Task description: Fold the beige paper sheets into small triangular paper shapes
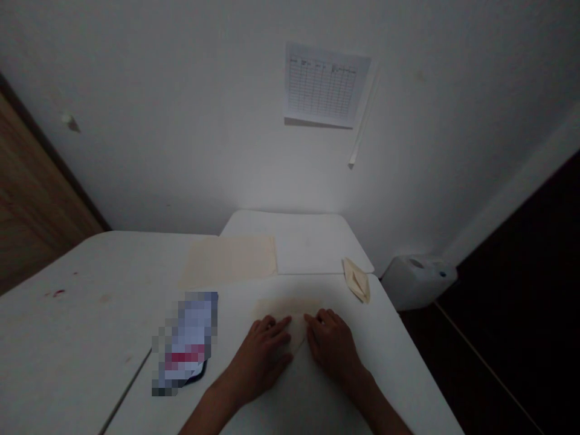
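A pale cream sheet of paper [296, 329], partly folded, lies on the white table in front of me. My left hand [267, 350] presses on its left side, index finger and thumb reaching inward and the other fingers bent. From the right, my right hand [330, 341] holds the paper, its index fingertip on the upper part and the rest of the fingers curled. Both hands cover the sides of the sheet. Farther right, close to the table edge, rests a small folded paper piece [357, 280] of the same cream colour.
A larger cream sheet [229, 260] lies flat at the back. Left of my hands is a phone [194, 332], its screen pixelated. A printed table [326, 84] hangs on the wall. Beyond the right edge stands a white plastic container [417, 281]. Two tabletops meet at a seam on the left.
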A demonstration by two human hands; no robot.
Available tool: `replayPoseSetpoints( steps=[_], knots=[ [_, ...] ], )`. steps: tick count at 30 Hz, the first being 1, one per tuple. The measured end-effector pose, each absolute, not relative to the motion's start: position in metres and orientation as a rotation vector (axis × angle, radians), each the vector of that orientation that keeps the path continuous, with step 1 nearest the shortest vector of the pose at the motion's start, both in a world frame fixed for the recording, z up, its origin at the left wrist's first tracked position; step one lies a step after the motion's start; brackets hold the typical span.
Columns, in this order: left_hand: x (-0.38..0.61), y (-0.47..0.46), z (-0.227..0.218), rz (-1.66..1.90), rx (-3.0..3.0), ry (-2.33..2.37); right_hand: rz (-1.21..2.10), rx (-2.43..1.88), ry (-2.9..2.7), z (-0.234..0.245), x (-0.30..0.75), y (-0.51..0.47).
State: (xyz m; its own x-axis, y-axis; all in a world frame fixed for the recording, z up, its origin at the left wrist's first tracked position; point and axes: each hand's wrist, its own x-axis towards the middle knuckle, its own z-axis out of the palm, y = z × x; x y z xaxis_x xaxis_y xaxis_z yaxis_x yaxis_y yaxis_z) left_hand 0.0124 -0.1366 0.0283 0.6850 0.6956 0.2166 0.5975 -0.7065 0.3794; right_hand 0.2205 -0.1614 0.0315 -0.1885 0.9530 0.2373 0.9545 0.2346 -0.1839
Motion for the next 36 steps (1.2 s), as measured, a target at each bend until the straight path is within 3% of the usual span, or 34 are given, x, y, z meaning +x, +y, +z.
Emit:
replayPoseSetpoints(
  steps=[8,28,36],
  knots=[
    [0.014,-0.135,0.03,0.465,2.624,1.038,0.104,-1.77,-2.269,0.029,0.2,-0.163],
    [0.014,-0.139,0.027,0.598,2.57,1.046,-0.046,-2.062,-1.996,0.018,0.233,-0.173],
    [0.016,-0.14,0.028,0.601,2.565,1.044,0.16,-1.643,-2.336,0.023,0.218,-0.181]
  ],
)
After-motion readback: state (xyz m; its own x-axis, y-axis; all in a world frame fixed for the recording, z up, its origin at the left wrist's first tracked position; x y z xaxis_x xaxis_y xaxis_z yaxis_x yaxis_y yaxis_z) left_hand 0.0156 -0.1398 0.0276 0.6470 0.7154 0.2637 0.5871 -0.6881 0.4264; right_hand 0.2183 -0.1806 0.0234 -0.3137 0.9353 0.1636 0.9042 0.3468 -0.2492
